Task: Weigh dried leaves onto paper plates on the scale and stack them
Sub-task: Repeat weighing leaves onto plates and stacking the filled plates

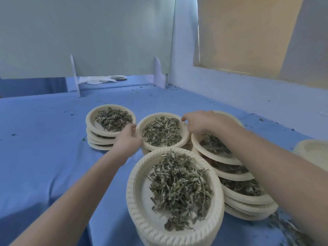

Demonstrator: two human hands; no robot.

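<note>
Two hands bracket one leaf-filled plate (162,132) at frame centre in the head view: the left hand (128,139) grips its left rim, the right hand (200,123) pinches its right rim. Both are equally near, and a stack appears to lie directly beneath.
</note>
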